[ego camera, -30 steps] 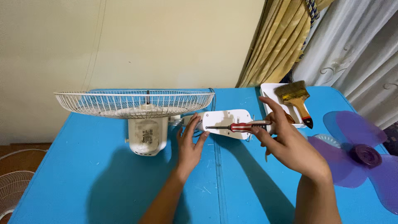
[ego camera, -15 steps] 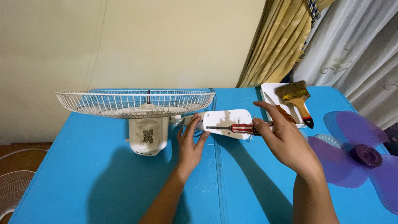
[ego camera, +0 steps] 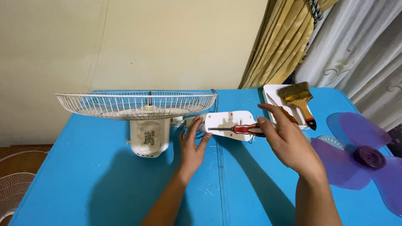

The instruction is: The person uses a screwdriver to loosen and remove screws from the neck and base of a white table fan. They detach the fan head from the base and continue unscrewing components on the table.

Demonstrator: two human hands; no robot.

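Sideways, the screwdriver (ego camera: 240, 129) in the right hand (ego camera: 289, 140) points left, seemingly level.

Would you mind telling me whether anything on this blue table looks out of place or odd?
The fan is in pieces. Its rear wire grille and motor housing sit face-up with the shaft bare, while the purple blade lies apart at the right. The right hand holds a red-handled screwdriver against the white base piece; the left hand steadies it.

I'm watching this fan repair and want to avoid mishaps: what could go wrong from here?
The screwdriver in the right hand points toward the left hand steadying the white base; a slip could jab the fingers. The purple blade overhangs the table edge and might be knocked off.
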